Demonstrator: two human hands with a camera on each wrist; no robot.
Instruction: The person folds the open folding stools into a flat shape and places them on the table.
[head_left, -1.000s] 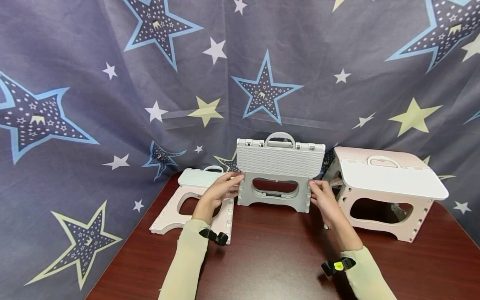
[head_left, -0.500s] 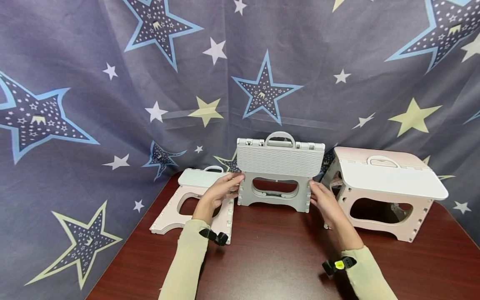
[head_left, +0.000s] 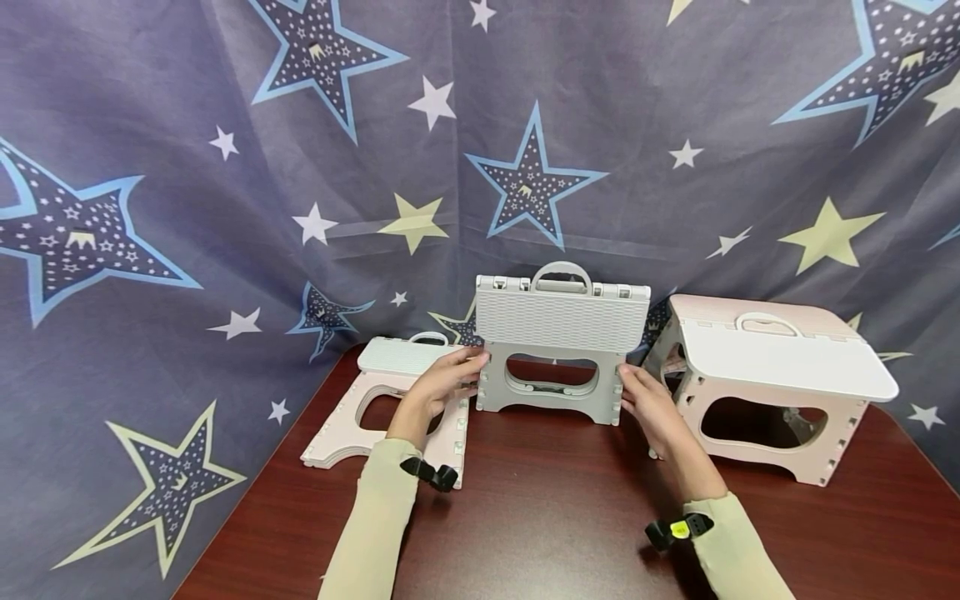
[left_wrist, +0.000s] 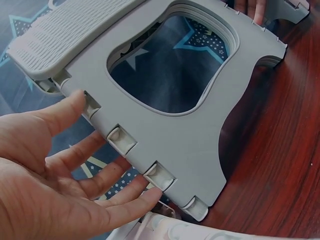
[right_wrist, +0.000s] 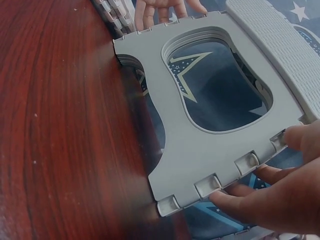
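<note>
A grey folding stool (head_left: 558, 321), folded flat, stands upright at the back middle of the table, its handle at the top and its woven-textured seat panel folded down. My left hand (head_left: 435, 390) grips its left side edge; in the left wrist view the thumb (left_wrist: 70, 111) lies on a hinge slot and the fingers spread along the edge, partly behind it. My right hand (head_left: 654, 407) holds the opposite edge, thumb on the upper hinge and fingers lower down, as the right wrist view shows. An oval hole passes through the stool's leg panel (right_wrist: 165, 107).
Left of the grey stool, a folded pink-and-white stool (head_left: 341, 429) lies on the dark red table (head_left: 525, 517), partly behind my left hand. An unfolded pink stool (head_left: 780, 358) with a white flap stands at the right. A star-patterned curtain (head_left: 630, 108) hangs behind.
The grey stool's top tips back very slightly. Both hands keep their places on its side edges.
</note>
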